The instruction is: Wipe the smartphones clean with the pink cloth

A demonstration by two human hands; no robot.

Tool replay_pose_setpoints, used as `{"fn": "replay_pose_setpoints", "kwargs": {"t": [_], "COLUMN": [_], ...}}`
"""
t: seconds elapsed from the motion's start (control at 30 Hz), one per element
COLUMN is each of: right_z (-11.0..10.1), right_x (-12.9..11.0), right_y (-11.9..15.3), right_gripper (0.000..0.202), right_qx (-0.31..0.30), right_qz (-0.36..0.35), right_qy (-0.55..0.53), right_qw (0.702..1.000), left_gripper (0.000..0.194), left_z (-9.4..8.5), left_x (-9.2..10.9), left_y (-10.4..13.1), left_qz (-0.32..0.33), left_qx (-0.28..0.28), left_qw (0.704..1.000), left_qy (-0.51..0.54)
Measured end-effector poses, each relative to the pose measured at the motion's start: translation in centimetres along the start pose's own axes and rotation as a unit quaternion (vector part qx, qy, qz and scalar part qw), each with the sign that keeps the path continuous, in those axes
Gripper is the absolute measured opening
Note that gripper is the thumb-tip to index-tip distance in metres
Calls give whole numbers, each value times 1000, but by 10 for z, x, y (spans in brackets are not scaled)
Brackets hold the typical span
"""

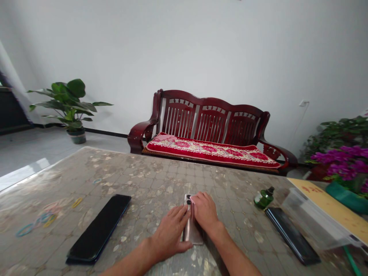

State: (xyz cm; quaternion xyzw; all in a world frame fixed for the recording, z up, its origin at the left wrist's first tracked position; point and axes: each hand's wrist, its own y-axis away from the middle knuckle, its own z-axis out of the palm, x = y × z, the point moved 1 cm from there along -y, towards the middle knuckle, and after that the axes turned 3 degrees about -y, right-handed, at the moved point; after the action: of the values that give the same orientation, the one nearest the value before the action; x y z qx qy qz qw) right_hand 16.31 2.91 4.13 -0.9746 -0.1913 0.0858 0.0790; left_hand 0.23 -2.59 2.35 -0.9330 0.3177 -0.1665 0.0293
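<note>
A pinkish phone-like device [196, 234] with dark round lenses at its far end lies on the patterned table [138, 184]. My left hand [171, 230] rests over its left side, fingers together and thumb across the near part. From the right, my right hand [204, 210] bends over the upper part of the device, its fingertips near the lenses. A bit of pink material [192, 199] shows by the right fingertips; whether they pinch it is too small to tell.
A black phone-like slab [100, 228] and coloured bands [48, 218] lie left. At right are a green bottle [263, 198], a dark case [291, 234], a clear plastic box [312, 222], a yellow board [330, 203] and purple flowers [343, 163]. A wooden bench [212, 119] stands behind.
</note>
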Motion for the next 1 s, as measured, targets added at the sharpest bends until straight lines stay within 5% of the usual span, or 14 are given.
{"fn": "replay_pose_setpoints", "kwargs": {"t": [0.43, 1.0], "right_z": [0, 4], "right_x": [6, 14], "right_y": [-1, -27], "right_gripper": [24, 26], "right_qx": [-8, -21], "right_qz": [-27, -20], "right_qy": [-8, -28], "right_qw": [1000, 999], "left_gripper": [79, 84], "left_z": [7, 18], "left_x": [-5, -11], "left_y": [3, 3], "left_qz": [14, 10], "left_qx": [42, 16], "left_qw": [999, 1000], "left_qy": [11, -8]}}
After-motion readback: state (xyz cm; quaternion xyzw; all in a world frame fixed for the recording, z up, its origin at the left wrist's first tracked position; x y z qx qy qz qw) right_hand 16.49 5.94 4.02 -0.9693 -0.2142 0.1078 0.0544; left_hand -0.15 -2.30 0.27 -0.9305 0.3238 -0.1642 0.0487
